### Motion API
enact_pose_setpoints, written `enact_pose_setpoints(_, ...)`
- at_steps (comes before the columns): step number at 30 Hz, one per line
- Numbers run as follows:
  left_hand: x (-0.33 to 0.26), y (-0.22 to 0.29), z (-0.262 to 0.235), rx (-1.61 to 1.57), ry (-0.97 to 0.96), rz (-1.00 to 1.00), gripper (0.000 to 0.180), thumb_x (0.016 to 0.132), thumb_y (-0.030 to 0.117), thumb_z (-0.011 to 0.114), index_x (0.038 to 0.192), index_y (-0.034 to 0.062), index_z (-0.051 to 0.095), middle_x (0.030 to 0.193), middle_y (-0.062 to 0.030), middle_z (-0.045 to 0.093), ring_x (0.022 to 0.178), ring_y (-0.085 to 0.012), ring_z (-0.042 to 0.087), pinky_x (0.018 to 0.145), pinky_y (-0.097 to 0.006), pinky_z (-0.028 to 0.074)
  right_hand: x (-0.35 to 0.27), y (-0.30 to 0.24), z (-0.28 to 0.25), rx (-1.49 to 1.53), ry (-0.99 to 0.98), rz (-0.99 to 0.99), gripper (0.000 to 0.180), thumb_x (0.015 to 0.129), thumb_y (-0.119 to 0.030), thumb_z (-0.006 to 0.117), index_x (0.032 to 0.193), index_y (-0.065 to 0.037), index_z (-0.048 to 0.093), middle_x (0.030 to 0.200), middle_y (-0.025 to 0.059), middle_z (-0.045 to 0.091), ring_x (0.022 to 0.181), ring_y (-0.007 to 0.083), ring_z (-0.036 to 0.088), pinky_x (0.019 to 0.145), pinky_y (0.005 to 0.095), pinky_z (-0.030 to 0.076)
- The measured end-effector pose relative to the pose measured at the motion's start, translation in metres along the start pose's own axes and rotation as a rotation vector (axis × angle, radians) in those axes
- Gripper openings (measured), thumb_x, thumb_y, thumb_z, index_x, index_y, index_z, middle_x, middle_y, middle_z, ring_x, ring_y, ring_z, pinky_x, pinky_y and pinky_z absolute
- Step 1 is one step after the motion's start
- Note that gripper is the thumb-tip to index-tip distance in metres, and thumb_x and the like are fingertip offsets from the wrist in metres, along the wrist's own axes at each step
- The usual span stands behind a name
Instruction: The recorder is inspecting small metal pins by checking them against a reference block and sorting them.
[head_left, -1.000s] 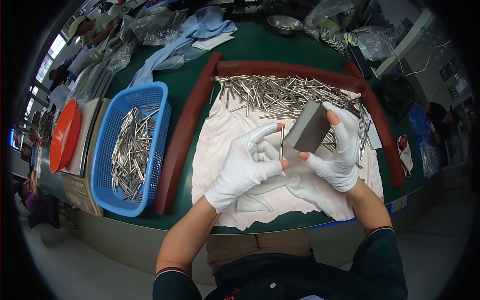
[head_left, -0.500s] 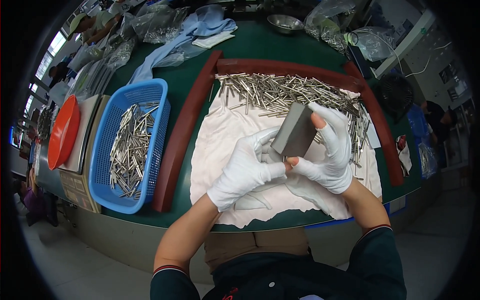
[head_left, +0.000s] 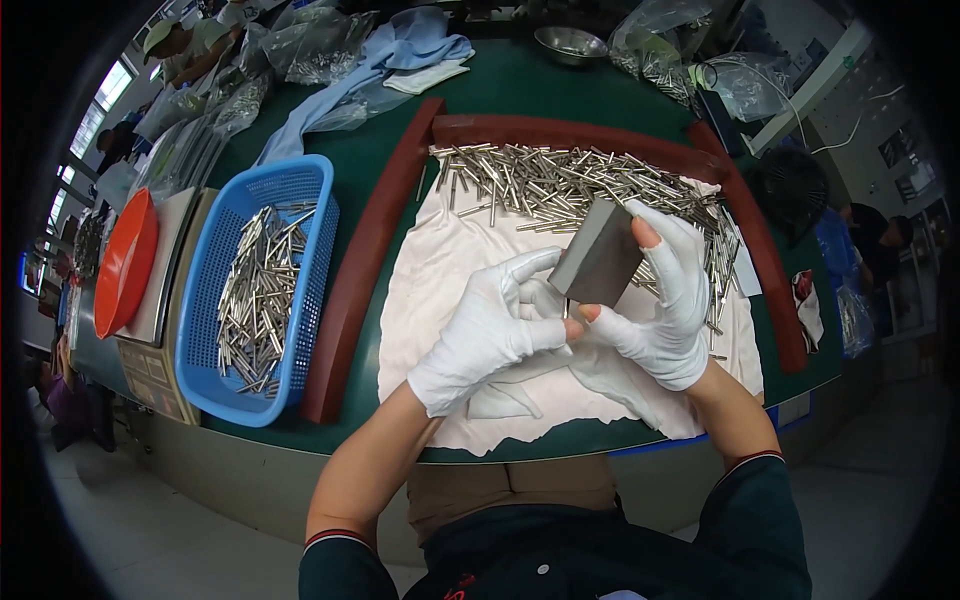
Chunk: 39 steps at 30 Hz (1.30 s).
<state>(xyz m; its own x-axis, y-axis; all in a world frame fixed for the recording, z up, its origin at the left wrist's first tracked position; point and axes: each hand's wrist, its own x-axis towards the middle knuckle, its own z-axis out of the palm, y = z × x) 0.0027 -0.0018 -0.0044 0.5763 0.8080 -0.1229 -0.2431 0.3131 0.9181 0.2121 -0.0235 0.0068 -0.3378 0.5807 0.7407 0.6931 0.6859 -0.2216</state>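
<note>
Both my hands wear white gloves with some fingertips bare. In my right hand is a dark grey rectangular block, gripped between the thumb and fingers and tilted. My left hand is closed at the block's lower left corner, its thumb and fingers pinching a thin metal pin. The pin's upper end meets or nearly meets the block's lower edge; most of it is hidden by the fingers. Below them lies a pale pink cloth with a crumpled white cloth on it. Metal pins lie heaped beyond the block.
Dark red bars frame the cloth on the left, back and right. At left stand a blue basket of metal pins and an orange-red dish. A metal bowl, plastic bags and a light blue cloth lie further back.
The block has shifted slightly right and up with my right hand. My left fingers have drawn a little away from it, and the thin pin between them now shows.
</note>
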Motion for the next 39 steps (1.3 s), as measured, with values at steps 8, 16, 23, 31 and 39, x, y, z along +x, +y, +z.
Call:
enact_pose_setpoints(8,-0.003,0.009,0.001,-0.08,-0.06,-0.068,0.071,0.078,0.001,0.077,0.14,-0.006,0.043,0.103,-0.0104,0.069,0.081,-0.0104,0.066,0.068,-0.025,0.058,0.001,-0.004,-0.002,0.065,-0.039,0.104,0.087,0.063,-0.015,0.083,0.141,-0.006,0.044,0.134,0.0143,0.051,0.118,0.0317,0.05,0.099,0.0421,0.041)
enact_pose_setpoints(16,-0.003,0.008,-0.001,-0.066,-0.075,-0.091,0.068,0.079,0.002,0.076,0.139,-0.0043,0.045,0.103,-0.0088,0.069,0.084,-0.0094,0.065,0.068,-0.024,0.058,0.004,-0.005,-0.004,0.177,-0.108,0.182,0.087,0.063,-0.014,0.083,0.14,-0.005,0.045,0.134,0.014,0.051,0.118,0.0315,0.049,0.1,0.0409,0.041)
enact_pose_setpoints(23,-0.002,0.007,0.001,-0.045,-0.081,-0.102,0.069,0.079,0.002,0.075,0.14,-0.0025,0.045,0.101,-0.0074,0.07,0.081,-0.0074,0.065,0.069,-0.023,0.056,0.005,-0.006,-0.006,0.167,-0.134,0.163,0.085,0.063,-0.014,0.082,0.139,-0.005,0.046,0.134,0.0138,0.052,0.117,0.0321,0.05,0.099,0.0418,0.041)
enact_pose_setpoints(31,-0.002,0.007,0.004,-0.055,-0.078,-0.116,0.068,0.078,0.002,0.076,0.14,-0.0024,0.046,0.101,-0.0076,0.069,0.08,-0.0076,0.065,0.068,-0.022,0.055,0.003,-0.007,-0.002,0.081,-0.06,0.123,0.085,0.061,-0.015,0.083,0.138,-0.005,0.047,0.132,0.0149,0.054,0.113,0.0326,0.051,0.096,0.0424,0.043)
enact_pose_setpoints(39,-0.004,0.017,0.011,-0.083,-0.044,-0.099,0.067,0.078,0.001,0.077,0.138,-0.0034,0.047,0.102,-0.0074,0.069,0.083,-0.0082,0.066,0.069,-0.022,0.056,0.005,-0.01,-0.004,0.023,-0.034,-0.003,0.085,0.06,-0.013,0.083,0.137,-0.006,0.048,0.131,0.0146,0.054,0.113,0.0326,0.051,0.094,0.0422,0.044)
